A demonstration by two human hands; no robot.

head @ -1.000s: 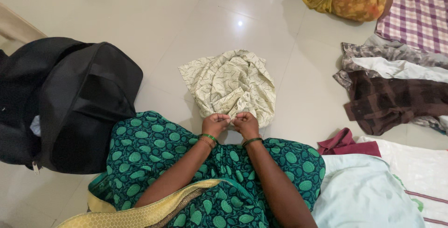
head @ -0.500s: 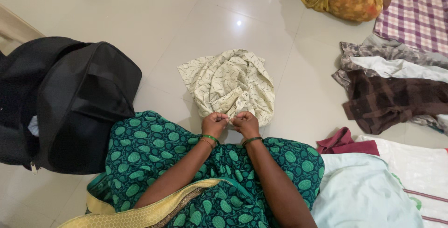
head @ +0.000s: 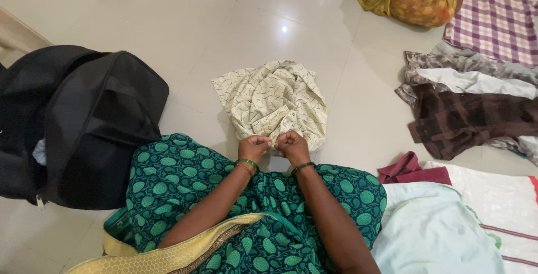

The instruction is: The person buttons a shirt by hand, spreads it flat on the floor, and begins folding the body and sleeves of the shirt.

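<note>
The left hand (head: pixel 254 147) and the right hand (head: pixel 292 146) were curled into loose fists side by side, knuckles almost touching, each pinching the near edge of the cream cloth (head: pixel 273 102) between thumb and bent fingers. The cloth lay crumpled on the floor (head: pixel 185 22) directly beyond the fingertips, its near hem gathered under both grips and the rest heaped in soft folds away from the knuckles.

Handling, as judged: the cloth appeared thin, light and limp, with no stiffness to hold a shape. It would drape and slide easily, and it did not look fragile. The hem or a corner offered the surest hold, since a pinch in the middle would only lift a bunch of folds.

The floor was glossy pale tile, smooth and likely slippery under fabric. Left of the left fingers stood a black bag (head: pixel 84 122), well apart from the cloth. Right of the right fingers lay a dark red cloth (head: pixel 412 170) and a pale blue cloth (head: pixel 434 229); farther right were a brown checked shirt (head: pixel 471 120) and a purple checked cloth (head: pixel 496 13). Below the wrists spread the person's green patterned garment (head: pixel 185 179).
</note>
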